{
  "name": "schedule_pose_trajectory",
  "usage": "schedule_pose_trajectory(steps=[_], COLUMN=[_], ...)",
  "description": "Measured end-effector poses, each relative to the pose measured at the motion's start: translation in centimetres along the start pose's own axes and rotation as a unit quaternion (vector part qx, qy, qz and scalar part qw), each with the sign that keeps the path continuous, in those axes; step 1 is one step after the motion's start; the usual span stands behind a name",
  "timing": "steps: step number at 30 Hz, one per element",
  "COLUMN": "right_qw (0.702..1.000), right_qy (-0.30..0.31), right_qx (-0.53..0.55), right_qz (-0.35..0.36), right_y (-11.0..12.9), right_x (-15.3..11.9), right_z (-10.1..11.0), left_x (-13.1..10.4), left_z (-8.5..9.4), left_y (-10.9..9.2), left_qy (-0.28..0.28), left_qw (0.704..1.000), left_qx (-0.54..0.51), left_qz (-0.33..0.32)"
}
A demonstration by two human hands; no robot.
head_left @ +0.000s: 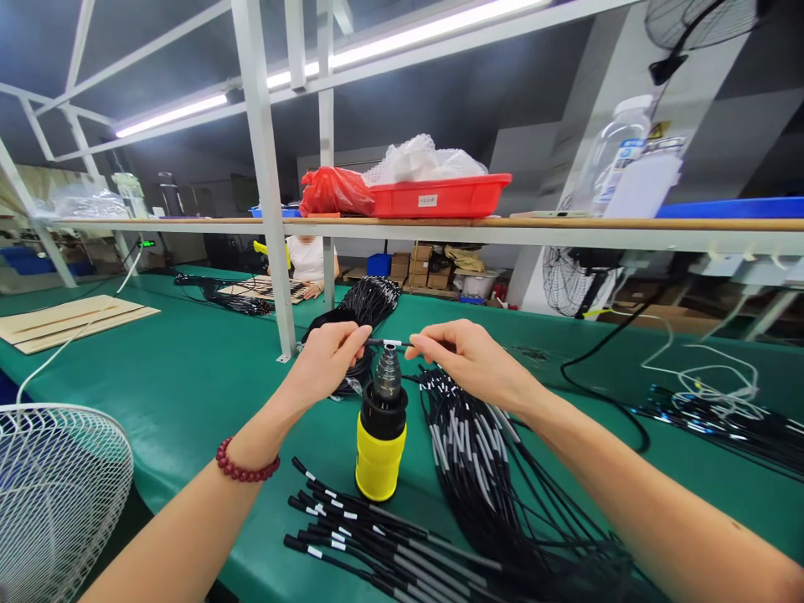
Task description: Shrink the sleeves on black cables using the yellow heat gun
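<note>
Between my two hands a thin black cable [375, 342] with a white label [394, 342] is stretched level over the nozzle of an upright yellow and black heat gun [381, 456]. My left hand [330, 356] pinches one end of it, and my right hand [474, 356] pinches the other side. The label lies right above the nozzle's mouth; whether it touches the metal I cannot tell. Below my right hand spreads a bundle of black cables [468, 452] with grey sleeves. In front of the heat gun lie several cables with white labels [339, 519].
A coiled black cable bundle [370, 301] lies behind my left hand, beside a white shelf post [264, 167]. At the left are a white fan [56, 494] and wooden boards [69, 322]. A red tray [443, 197] stands on the shelf. Another person [307, 260] sits across the table.
</note>
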State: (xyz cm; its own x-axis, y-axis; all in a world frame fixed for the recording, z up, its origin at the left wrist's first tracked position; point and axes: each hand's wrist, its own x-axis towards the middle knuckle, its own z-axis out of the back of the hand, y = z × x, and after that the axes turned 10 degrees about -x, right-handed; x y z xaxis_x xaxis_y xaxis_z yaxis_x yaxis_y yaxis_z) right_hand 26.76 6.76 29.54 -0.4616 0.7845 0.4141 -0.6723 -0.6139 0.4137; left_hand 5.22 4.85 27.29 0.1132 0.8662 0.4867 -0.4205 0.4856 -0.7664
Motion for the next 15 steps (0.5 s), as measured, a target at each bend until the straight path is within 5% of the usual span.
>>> schedule_pose_trajectory(steps=[15], right_qw=[0.999], right_qy=[-0.031], right_qx=[0.016], right_qz=[0.003], right_y=[-0.23], right_x=[0.59], right_z=[-0.56], left_x=[-0.04], left_z=[-0.03], left_y=[-0.08], left_qy=[-0.037], left_qw=[0.999], left_qx=[0.0], left_qz=[-0.004])
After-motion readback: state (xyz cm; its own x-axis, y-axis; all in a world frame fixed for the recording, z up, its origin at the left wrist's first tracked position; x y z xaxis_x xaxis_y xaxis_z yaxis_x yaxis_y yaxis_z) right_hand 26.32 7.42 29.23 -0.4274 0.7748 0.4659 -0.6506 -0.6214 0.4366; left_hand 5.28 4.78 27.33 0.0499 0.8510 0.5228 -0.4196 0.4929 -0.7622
